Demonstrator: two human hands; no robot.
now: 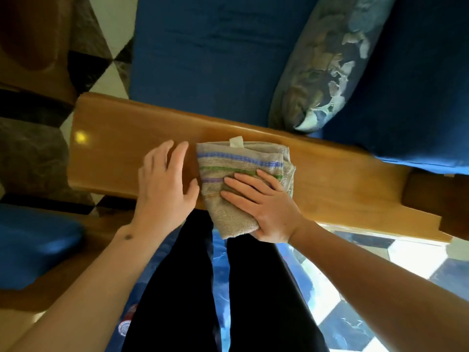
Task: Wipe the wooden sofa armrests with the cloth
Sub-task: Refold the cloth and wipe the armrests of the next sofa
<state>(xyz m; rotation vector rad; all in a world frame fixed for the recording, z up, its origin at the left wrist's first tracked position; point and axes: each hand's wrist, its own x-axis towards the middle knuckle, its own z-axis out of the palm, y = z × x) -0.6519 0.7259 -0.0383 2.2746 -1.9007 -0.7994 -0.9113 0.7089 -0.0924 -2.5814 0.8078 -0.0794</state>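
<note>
Seen from above: a glossy wooden armrest (330,174) running across the middle, broad and flat, with a bright yellow glint near its left end. Folded on top of it, a beige terry cloth (236,163) with blue, green and purple stripes and a small white tag at the far edge, its near corner hanging over the armrest's near side. Right hand (264,207) laid flat on the cloth, fingers spread and extended, pressing down rather than gripping. Left hand (162,189) just beside the cloth on bare wood, open, palm down, fingers loosely spread, holding nothing, thumb close to the cloth's left edge. Beyond the armrest, a blue seat cushion (203,54) and a patterned bolster pillow (327,62) whose lower tip sits right at the armrest's far edge, near the cloth. To the right, another blue cushion (416,97) overlapping the armrest's far right end. Below, dark trousers (175,288) between the forearms, another blue cushion (33,245) at lower left, black-and-white tiled floor (416,257) at right.
</note>
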